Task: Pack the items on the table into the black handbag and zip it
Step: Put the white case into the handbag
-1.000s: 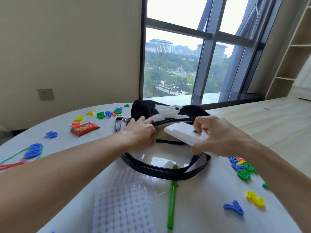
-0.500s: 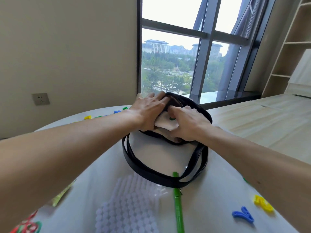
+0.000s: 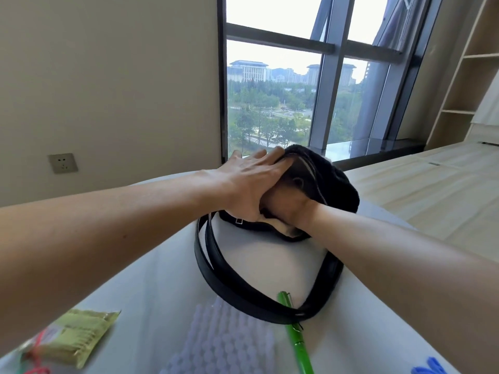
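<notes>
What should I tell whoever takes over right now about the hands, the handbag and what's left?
Left hand lies flat on the rim of the black handbag, holding its mouth open.
Right hand is inside the bag, fingers hidden.
Zip is open.
Unpacked on the table: green pen, yellow-green packet, white bumpy sheet, blue plastic letter.
Pack those, then zip.

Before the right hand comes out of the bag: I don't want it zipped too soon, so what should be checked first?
1. Black handbag unzipped: ok, the zipper gapes.
2. Left hand steadies the bag: ok, fingers flat on its rim.
3. Right hand empty: cannot tell, fingers hidden inside the bag.
4. Everything packed: not ok; green pen, green packet and white bumpy sheet lie on the table.
5. Strap free: not ok, it crosses the pen.
</notes>
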Demonstrator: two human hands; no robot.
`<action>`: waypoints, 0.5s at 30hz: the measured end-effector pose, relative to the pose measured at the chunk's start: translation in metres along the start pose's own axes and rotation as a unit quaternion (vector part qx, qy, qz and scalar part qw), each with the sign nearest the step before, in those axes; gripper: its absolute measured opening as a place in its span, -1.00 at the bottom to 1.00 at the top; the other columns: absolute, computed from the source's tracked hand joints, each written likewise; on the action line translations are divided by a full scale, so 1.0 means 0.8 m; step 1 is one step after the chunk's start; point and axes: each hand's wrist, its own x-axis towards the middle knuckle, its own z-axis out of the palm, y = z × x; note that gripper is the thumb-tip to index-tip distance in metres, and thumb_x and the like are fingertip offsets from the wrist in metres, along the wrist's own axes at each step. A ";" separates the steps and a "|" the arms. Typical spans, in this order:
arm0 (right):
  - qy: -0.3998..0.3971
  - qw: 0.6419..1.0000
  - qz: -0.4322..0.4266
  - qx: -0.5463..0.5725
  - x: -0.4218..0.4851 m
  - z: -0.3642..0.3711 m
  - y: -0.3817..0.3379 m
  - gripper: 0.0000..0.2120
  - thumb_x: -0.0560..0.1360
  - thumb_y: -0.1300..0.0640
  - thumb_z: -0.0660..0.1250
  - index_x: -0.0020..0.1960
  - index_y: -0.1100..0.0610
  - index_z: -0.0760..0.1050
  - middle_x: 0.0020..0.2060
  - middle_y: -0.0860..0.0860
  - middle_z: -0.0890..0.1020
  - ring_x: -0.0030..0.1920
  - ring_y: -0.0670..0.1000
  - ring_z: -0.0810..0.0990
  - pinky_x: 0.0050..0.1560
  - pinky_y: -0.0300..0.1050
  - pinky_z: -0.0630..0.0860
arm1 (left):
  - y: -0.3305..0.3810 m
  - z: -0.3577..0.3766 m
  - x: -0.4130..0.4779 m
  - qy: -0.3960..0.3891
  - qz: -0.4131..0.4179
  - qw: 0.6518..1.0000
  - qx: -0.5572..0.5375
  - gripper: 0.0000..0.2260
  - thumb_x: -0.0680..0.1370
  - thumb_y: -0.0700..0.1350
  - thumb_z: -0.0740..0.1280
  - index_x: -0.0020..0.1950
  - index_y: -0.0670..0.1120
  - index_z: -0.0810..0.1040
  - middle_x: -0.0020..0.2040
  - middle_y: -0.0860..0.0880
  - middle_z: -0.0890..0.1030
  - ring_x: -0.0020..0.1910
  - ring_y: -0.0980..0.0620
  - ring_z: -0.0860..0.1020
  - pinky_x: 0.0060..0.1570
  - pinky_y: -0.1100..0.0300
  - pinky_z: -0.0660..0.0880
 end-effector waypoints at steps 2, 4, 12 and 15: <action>-0.030 0.998 0.035 0.042 0.003 0.011 0.006 -0.36 0.45 0.10 0.43 0.41 0.14 0.18 0.26 0.11 0.48 0.45 0.30 0.32 0.43 -0.05 0.25 | 0.000 0.003 -0.007 0.008 0.000 1.000 -0.013 0.02 0.23 0.56 0.25 0.51 0.03 0.05 0.26 0.03 0.26 0.19 -0.05 0.36 0.00 -0.12 0.41; -0.046 0.998 0.001 0.031 0.004 0.017 0.010 -0.60 0.64 0.14 0.22 0.46 0.16 0.29 0.34 0.10 0.50 0.51 0.22 0.30 0.42 -0.14 0.27 | -0.001 0.010 -0.014 -0.001 -0.011 1.000 -0.010 -0.01 0.24 0.56 0.12 0.51 0.03 0.03 0.28 0.01 0.28 0.21 -0.07 0.37 -0.01 -0.11 0.39; -0.114 0.977 -0.016 0.180 -0.083 -0.017 0.001 -0.72 0.59 0.10 0.20 0.27 0.09 0.48 0.25 0.14 0.50 0.18 0.25 0.56 0.17 0.11 0.53 | -0.007 0.041 -0.028 -0.016 -0.066 0.998 -0.001 -0.16 0.33 0.34 0.29 0.49 0.04 0.07 0.27 -0.02 0.31 0.23 -0.11 0.36 -0.02 -0.05 0.32; -0.055 0.961 0.043 0.266 -0.137 -0.054 -0.005 -0.84 0.53 0.12 0.23 0.05 -0.04 0.53 0.02 0.00 0.54 0.03 0.14 0.57 -0.01 0.08 0.57 | 0.001 0.048 -0.030 -0.004 -0.079 0.997 0.007 -0.19 0.33 0.25 0.37 0.46 0.04 0.09 0.25 -0.03 0.32 0.21 -0.11 0.38 -0.05 -0.03 0.29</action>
